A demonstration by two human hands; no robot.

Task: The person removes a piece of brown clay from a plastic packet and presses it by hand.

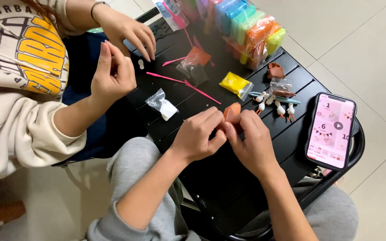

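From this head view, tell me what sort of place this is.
Probably a casual indoor craft spot, perhaps at home: a small black slatted table on a pale tiled floor, bagged modelling clay in many colours, and a phone propped up showing a guide.

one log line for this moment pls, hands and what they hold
left hand: pinching orange clay | right hand: pinching same clay | over black slatted table | phone at right

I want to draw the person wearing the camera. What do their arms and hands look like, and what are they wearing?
Both forearms are bare, with no sleeves showing. The left hand and right hand have no gloves, and no rings, watch or bracelet that I can see. The fingernails look short and unpainted. Below the arms are grey sweatpants. The cream printed hoodie belongs to another person beside them.
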